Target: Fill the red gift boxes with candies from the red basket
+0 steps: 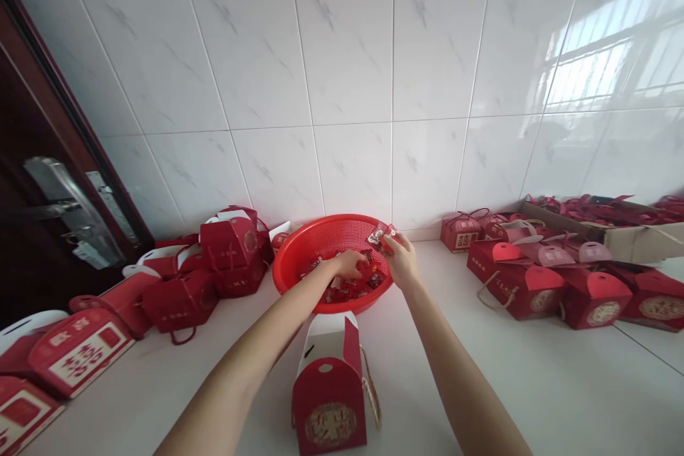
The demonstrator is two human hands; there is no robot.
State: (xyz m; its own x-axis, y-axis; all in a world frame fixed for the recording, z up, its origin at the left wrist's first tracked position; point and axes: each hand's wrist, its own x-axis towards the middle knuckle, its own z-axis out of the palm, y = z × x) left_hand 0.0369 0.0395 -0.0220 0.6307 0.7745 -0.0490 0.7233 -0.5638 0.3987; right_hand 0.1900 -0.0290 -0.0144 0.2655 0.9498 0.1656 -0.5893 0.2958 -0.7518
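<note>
A red plastic colander (293,246) stands against the wall with several red-wrapped candies (347,290) inside. My left hand (348,265) reaches down into it, fingers curled among the candies; whatever they grip is hidden. Over the colander's right rim, my right hand (402,261) pinches a wrapped candy (378,234) in a clear and red wrapper. Directly in front of the colander, below my forearms, sits a red gift box (328,399) with its top flaps up, a gold round emblem on its front and a rope handle at its right side.
More red gift boxes (179,303) are grouped at the left, some stacked. Others (596,296) stand at the right, before a cardboard carton (635,242) of red items. A dark door (32,228) with a metal handle borders the far left; a tiled wall (353,85) rises behind.
</note>
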